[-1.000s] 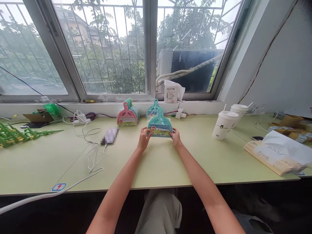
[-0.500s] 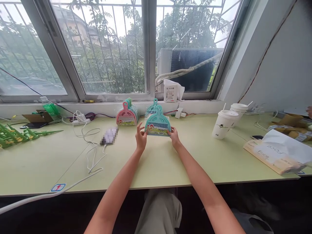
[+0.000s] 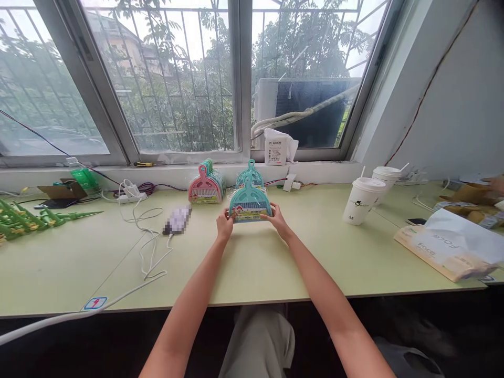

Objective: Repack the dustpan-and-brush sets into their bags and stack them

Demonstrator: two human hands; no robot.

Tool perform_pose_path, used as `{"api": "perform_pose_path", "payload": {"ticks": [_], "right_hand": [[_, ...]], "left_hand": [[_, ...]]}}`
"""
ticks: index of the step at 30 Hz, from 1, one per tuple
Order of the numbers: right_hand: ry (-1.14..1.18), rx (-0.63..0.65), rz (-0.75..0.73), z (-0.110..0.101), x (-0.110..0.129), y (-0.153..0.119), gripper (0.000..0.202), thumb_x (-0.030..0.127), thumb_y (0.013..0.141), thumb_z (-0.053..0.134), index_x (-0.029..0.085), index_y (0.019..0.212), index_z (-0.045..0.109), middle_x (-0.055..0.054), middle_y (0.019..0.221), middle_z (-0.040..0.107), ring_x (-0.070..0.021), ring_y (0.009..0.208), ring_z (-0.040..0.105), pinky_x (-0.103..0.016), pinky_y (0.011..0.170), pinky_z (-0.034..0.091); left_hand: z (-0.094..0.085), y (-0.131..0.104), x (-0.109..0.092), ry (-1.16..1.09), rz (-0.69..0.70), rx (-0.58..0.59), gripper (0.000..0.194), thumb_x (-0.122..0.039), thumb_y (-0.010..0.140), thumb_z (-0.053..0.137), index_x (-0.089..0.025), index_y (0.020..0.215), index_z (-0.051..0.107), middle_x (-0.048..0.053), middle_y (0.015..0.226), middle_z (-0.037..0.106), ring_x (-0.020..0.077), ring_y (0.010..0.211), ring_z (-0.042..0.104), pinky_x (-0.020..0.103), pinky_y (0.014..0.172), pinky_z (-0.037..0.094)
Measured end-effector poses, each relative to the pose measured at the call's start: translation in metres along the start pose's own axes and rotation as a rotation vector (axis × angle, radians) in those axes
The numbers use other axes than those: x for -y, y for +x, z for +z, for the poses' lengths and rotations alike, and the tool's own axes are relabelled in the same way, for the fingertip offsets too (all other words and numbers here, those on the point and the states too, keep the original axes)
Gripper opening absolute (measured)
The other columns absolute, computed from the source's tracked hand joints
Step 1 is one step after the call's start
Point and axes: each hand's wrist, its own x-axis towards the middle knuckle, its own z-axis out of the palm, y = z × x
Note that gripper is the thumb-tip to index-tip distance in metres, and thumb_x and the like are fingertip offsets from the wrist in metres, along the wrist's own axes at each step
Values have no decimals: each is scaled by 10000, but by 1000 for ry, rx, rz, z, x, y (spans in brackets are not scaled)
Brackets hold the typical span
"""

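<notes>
A teal mini dustpan and brush set (image 3: 249, 198) in clear wrapping stands upright between my hands, its handle pointing up and a printed label across its lower part. My left hand (image 3: 225, 224) grips its lower left corner, and my right hand (image 3: 279, 219) pinches the lower right corner. Just behind it, partly hidden, more teal sets (image 3: 251, 169) stand near the window ledge. To their left is a row of similar wrapped sets, with a pink dustpan set (image 3: 205, 185) at the front and green ones behind.
A purple-grey blurred object (image 3: 178, 219) with a white cable lies left of my hands. Two white lidded cups (image 3: 362, 202) with straws and a tissue pack (image 3: 449, 244) are on the right. Green plastic pieces (image 3: 37, 219) lie far left; a power strip (image 3: 132, 196) sits near the wall.
The held teal set has moved a little left and slightly down, and it now tilts less. My left hand has closed on its corner, with its fingers no longer raised.
</notes>
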Motion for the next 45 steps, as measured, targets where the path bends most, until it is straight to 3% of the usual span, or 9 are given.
{"api": "perform_pose_path", "payload": {"ticks": [3,6,11,19,32,45], "right_hand": [[-35,67,-27,2,-1,-2,912,271,526,833,269,1302,353,-66,1163,598,-226,1035,601,-363,857,512],[-86,68,-62,4,-5,-1,941,217,515,823,274,1329,353,-61,1170,588,-221,1048,597,-355,862,514],[-108,-104,-65,4,-15,7,699,237,590,731,240,1239,472,-49,1012,649,-208,914,628,-361,780,533],[-88,-145,-47,3,-18,12,450,259,540,716,200,975,617,-56,987,688,-207,871,629,-341,762,527],[-332,-163,-95,-6,-26,9,415,278,619,684,267,1019,574,-20,920,699,-162,633,615,-337,624,524],[-398,-220,-169,-7,-25,8,346,234,648,667,279,983,599,-7,873,708,-195,707,630,-311,687,467]], "left_hand": [[-1,0,-1,-4,-17,-14,270,-196,795,583,-144,1060,594,119,939,692,190,779,663,286,704,509],[-2,1,0,-5,-34,-24,268,-184,790,586,-147,1055,589,118,956,685,182,774,659,280,702,508],[0,1,1,11,-32,-19,248,-171,790,573,-163,1037,587,109,951,688,188,800,659,287,719,506],[3,0,2,28,-2,-1,242,-171,803,534,-175,1044,551,103,961,682,183,778,648,280,690,489],[-1,-11,-7,347,73,12,269,-215,863,484,-218,1131,503,125,1040,680,259,874,645,321,690,427],[-1,-11,-2,413,94,19,246,-154,840,503,-238,1071,513,86,1019,677,240,842,638,298,653,401]]}}
